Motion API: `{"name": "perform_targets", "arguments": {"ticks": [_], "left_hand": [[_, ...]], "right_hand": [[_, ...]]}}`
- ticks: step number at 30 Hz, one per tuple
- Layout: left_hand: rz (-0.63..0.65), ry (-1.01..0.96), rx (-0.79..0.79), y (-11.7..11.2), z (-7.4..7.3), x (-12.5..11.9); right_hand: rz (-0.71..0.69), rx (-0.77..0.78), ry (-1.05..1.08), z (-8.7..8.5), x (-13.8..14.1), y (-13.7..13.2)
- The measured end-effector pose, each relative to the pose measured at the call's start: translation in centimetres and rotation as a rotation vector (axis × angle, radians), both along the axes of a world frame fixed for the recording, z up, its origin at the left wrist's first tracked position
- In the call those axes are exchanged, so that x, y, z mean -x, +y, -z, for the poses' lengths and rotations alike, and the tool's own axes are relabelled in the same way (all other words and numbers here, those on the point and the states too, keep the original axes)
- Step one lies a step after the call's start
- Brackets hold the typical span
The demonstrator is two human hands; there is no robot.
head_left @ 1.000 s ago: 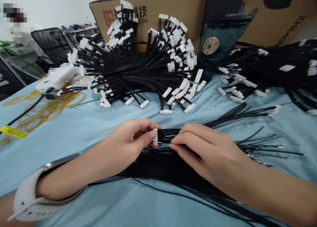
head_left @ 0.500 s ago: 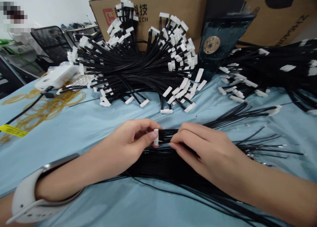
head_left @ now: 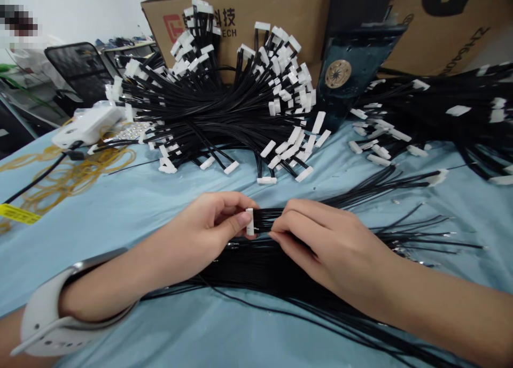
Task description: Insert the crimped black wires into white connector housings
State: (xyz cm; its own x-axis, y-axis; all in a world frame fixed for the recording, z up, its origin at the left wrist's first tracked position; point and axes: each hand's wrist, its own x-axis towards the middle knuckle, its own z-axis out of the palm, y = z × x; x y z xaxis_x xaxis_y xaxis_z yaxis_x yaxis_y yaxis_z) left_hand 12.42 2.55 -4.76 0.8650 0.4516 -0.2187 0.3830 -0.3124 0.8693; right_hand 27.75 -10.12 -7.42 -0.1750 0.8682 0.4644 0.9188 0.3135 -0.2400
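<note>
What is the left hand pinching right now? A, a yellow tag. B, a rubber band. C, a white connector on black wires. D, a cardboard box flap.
C. The left hand pinches the white plastic connector between thumb and fingers, at the end of the bundled black wires.

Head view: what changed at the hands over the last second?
The right hand edged slightly left along the black wires, toward the white connector; the view also drifted a little. Nothing was let go: the left hand still pinches the connector. The wire harness pile and cardboard box stayed put.
</note>
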Motion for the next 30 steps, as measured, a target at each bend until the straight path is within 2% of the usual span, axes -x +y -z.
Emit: {"name": "perform_targets", "arguments": {"ticks": [8, 13, 20, 26, 30], "left_hand": [[0.036, -0.028, -0.074, -0.4, 0.0, -0.3], [0.023, -0.03, -0.067, -0.7, 0.0, -0.2], [0.01, -0.004, -0.04, -0.4, -0.3, -0.1], [0.03, 0.009, 0.025, 0.2, -0.3, 0.1], [0.023, 0.025, 0.004, 1.0, -0.5, 0.5]], "right_hand": [[-0.007, 0.007, 0.012, 0.2, -0.1, 0.1], [-0.03, -0.009, 0.006, 0.2, -0.3, 0.3], [-0.048, -0.169, -0.128, -0.8, 0.9, -0.6], [-0.032, 0.04, -0.087, -0.1, 1.3, -1.0], [0.011, 0.168, 0.048, -0.6, 0.4, -1.1]]}}
